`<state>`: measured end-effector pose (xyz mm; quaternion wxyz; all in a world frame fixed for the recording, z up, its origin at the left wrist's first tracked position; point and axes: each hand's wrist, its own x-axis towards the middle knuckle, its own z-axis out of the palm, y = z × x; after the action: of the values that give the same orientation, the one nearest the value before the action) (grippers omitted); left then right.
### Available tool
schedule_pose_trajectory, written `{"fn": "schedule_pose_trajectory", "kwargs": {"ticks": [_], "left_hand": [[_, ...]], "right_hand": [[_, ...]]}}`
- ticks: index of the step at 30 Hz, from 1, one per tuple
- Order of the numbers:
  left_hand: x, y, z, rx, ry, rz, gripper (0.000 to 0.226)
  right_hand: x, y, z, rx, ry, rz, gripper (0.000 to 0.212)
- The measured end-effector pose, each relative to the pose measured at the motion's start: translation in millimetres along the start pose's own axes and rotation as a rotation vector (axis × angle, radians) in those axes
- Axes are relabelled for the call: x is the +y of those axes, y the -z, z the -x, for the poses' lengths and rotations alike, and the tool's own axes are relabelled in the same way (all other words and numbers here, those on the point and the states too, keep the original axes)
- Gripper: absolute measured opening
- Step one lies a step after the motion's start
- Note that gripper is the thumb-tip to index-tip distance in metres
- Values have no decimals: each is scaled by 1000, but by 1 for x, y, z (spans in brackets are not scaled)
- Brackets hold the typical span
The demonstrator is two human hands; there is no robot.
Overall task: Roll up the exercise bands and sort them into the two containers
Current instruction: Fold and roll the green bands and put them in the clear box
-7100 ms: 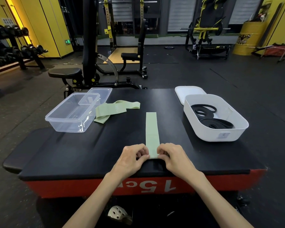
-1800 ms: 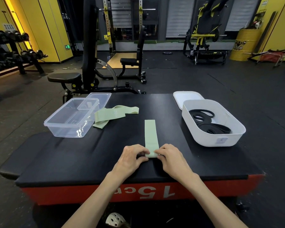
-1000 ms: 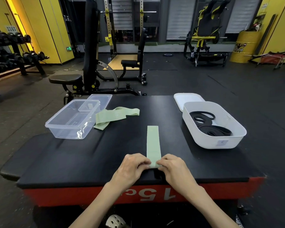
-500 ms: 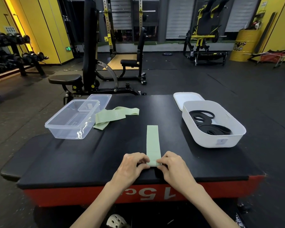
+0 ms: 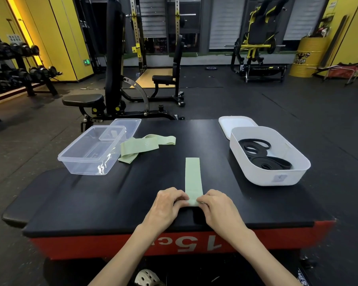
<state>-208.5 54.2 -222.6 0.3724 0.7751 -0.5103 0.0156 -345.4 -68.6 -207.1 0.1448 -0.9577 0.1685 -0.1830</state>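
Flat length of the band [image 5: 192, 176] is shorter than in the earliest frame; its rolled end has advanced up-frame.
Fingertips [image 5: 184, 200] of the left hand [image 5: 165, 205] and right hand [image 5: 219, 207] are curled and pinch the rolled near end at lower centre. The unrolled strip runs straight up-frame on the pad [image 5: 112, 199]. Loose bands [image 5: 141, 146], unrolled, lie at upper left touching the clear box [image 5: 81, 162], which shows no contents. Black bands [image 5: 264, 157] lie coiled in the tub [image 5: 267, 176] at right. Judgement: black bands sorted; this roll partly complete; the green bands remain unrolled and unsorted.
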Motion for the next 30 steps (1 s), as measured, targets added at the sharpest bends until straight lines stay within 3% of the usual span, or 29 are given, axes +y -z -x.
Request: {"fn": "schedule_pose_trajectory", "kwargs": {"ticks": [4,11,20,25,30], "left_hand": [[2,-1,1,27,65,52,10],[2,-1,0,45,-44,-40,3],[5,2,-5,29,-142,-3,5],[-2,3,-3,-18,-123,29,19],[-3,1,-7,21,-91,18,16]], "right_hand": [[0,1,-3,-14,-14,-16,18],[0,1,-8,19,-15,-51,19],[2,7,-17,-82,-47,-1,21],[1,5,-14,32,-42,-71,16],[6,0,-15,25,5,-46,17]]}}
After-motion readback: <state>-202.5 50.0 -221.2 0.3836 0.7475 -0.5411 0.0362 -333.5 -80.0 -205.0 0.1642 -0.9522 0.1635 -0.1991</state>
